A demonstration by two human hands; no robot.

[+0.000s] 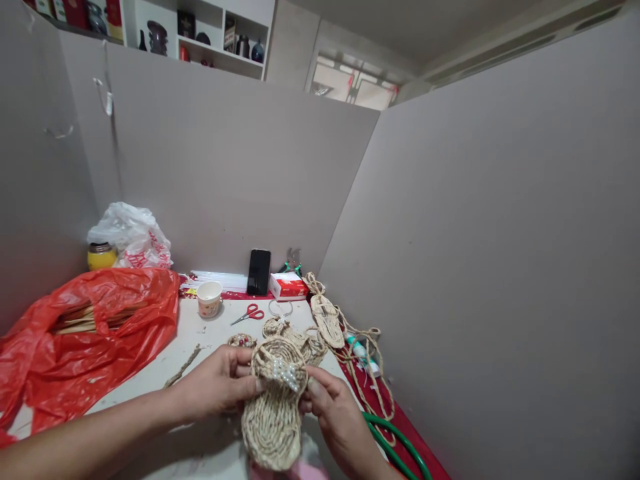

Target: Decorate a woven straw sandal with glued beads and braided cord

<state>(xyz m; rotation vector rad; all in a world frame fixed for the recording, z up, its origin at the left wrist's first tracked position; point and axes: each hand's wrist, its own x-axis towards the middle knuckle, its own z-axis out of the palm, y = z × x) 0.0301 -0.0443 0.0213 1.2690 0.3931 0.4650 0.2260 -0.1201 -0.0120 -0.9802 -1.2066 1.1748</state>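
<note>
The person is holding a straw sandal (273, 417) between both hands, low over the near edge of the worktop (215, 333). Its long axis is running away from the body, heel nearest. The left hand (220, 383) is clasping the strap from the left, and the right hand (334, 405) is gripping the right rim, fingers closed on it. A beaded bow (285, 372) is sitting between the two sets of fingertips. Farther off, red scissors (249, 313), a paper cup (209, 299) and a black phone (259, 271) are resting.

Single head view: above and just behind woven sandal (273, 413), facing forward-down, very close. Partition walls (240, 173) beyond and right of sandal, shelf (210, 50) high beyond it.
</note>
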